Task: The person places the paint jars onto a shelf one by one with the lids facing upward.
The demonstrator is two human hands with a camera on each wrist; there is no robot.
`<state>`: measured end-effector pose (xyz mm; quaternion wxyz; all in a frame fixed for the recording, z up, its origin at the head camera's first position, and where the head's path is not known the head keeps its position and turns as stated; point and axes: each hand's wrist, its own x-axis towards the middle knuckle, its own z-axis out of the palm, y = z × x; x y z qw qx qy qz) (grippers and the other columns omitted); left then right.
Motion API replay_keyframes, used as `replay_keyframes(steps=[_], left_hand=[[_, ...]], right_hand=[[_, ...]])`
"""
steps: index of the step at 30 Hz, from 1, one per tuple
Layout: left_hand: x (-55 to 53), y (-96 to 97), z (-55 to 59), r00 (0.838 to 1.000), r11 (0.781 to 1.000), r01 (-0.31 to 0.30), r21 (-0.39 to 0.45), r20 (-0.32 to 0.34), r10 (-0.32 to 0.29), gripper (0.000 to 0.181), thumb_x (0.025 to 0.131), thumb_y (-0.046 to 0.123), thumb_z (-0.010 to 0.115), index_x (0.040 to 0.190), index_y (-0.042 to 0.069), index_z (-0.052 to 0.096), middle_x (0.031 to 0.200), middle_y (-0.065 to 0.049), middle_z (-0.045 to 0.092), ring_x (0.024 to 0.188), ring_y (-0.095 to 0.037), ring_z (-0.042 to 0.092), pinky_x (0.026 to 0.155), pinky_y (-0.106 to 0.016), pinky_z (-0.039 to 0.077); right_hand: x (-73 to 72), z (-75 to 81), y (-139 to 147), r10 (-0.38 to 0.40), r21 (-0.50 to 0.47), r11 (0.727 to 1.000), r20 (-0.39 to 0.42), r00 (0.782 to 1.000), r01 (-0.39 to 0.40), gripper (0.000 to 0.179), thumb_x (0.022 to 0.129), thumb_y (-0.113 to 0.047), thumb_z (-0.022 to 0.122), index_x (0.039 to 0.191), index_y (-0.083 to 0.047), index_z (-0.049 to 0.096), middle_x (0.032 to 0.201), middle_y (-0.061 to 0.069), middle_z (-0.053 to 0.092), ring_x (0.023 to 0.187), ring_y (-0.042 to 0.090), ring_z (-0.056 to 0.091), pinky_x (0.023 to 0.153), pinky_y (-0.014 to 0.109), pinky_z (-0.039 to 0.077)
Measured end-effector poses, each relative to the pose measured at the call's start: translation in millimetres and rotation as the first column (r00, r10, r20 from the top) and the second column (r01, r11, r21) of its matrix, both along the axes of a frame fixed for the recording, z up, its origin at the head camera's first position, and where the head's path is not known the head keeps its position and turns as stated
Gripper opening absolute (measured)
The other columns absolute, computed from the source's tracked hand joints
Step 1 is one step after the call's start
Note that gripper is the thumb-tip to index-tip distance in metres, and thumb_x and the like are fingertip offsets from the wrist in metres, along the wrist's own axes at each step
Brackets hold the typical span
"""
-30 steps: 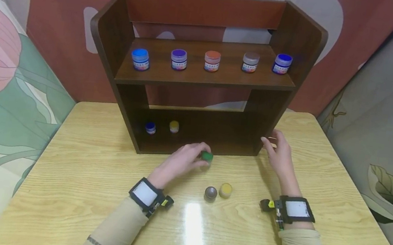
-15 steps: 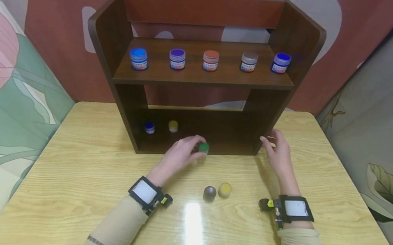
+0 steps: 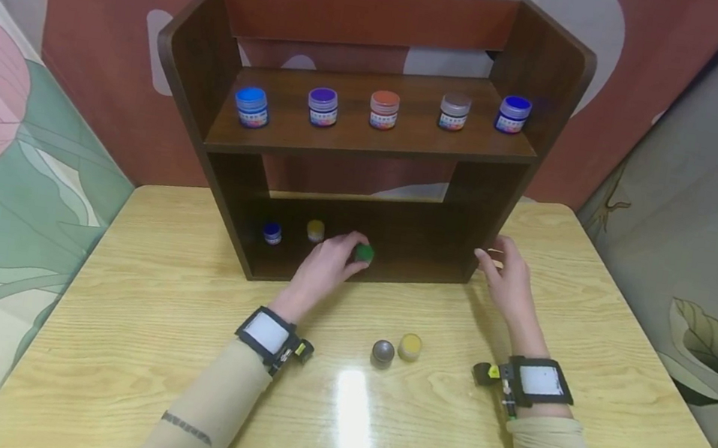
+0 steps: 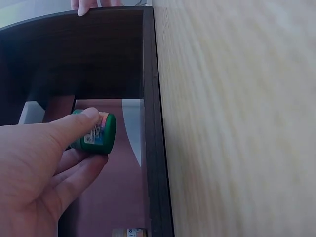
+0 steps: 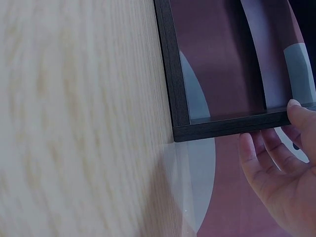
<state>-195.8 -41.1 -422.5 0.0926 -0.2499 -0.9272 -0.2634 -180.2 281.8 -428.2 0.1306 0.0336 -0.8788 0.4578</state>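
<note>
Between thumb and fingers my left hand holds a small paint jar with a green lid, inside the lower compartment of the dark wooden shelf. In the left wrist view the green paint jar lies tilted in the grip, its label partly under the thumb. My right hand is at the shelf's right side panel. There the right wrist view shows the thumb at the panel's front edge and the fingers along its outer face. A blue jar and a yellow jar stand left of the held one.
On the wooden table before the shelf stand a dark grey-lidded jar and a yellow-lidded jar. Several jars, among them an orange one, line the upper shelf. Patterned cloth hangs behind.
My left hand has carried the green paint jar from in front of the shelf up and leftward into the lower compartment. The right hand has stayed at the side panel.
</note>
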Motion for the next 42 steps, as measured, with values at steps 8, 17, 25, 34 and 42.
replay_keyframes(steps=[8,17,25,34,42], left_hand=[[-10.6,5.4,2.3,0.999,0.999,-0.041,-0.004,0.014,0.041,0.034,0.093,0.017,0.072,0.124,0.009,0.060,0.114,-0.012,0.072,0.100,-0.025,0.072,0.080,-0.035,0.062],[-20.7,12.2,5.5,0.998,0.998,-0.057,-0.025,-0.003,0.057,0.034,0.093,0.013,0.071,0.124,0.008,0.057,0.114,-0.016,0.072,0.098,-0.030,0.072,0.077,-0.038,0.063],[-29.4,13.9,4.2,0.994,0.993,-0.112,-0.045,0.013,0.113,0.034,0.094,0.013,0.070,0.125,0.009,0.057,0.115,-0.016,0.072,0.098,-0.030,0.073,0.077,-0.039,0.063],[-39.2,12.6,-4.1,0.989,0.990,-0.140,-0.006,0.041,0.140,0.033,0.093,0.012,0.070,0.123,0.008,0.058,0.115,-0.017,0.072,0.101,-0.031,0.072,0.082,-0.039,0.062],[-43.8,10.4,-7.1,0.983,0.986,-0.165,0.026,0.088,0.162,0.037,0.094,0.013,0.070,0.127,0.006,0.056,0.119,-0.019,0.071,0.103,-0.031,0.072,0.083,-0.038,0.062]], right_hand=[[-1.0,-1.0,2,0.002,-0.009,1.000,-0.011,1.000,-0.003,0.045,0.104,-0.025,0.052,0.136,0.006,0.045,0.132,0.028,0.056,0.121,0.044,0.059,0.088,0.024,0.059],[1.0,0.3,2,0.001,0.004,1.000,-0.007,1.000,-0.001,0.046,0.105,-0.027,0.051,0.137,0.005,0.045,0.132,0.027,0.055,0.122,0.044,0.059,0.094,0.051,0.054],[1.2,0.2,3,-0.003,0.003,1.000,0.003,1.000,0.003,0.047,0.105,-0.028,0.050,0.138,0.004,0.044,0.134,0.027,0.054,0.124,0.044,0.058,0.095,0.051,0.054],[-0.2,0.0,3,0.006,-0.007,1.000,-0.012,1.000,-0.006,0.046,0.104,-0.026,0.052,0.137,0.006,0.045,0.133,0.028,0.055,0.122,0.045,0.058,0.083,0.012,0.055],[-0.6,-0.1,2,0.009,-0.010,1.000,-0.005,1.000,-0.009,0.047,0.104,-0.026,0.052,0.139,0.005,0.044,0.134,0.027,0.055,0.123,0.044,0.058,0.089,0.026,0.059]])
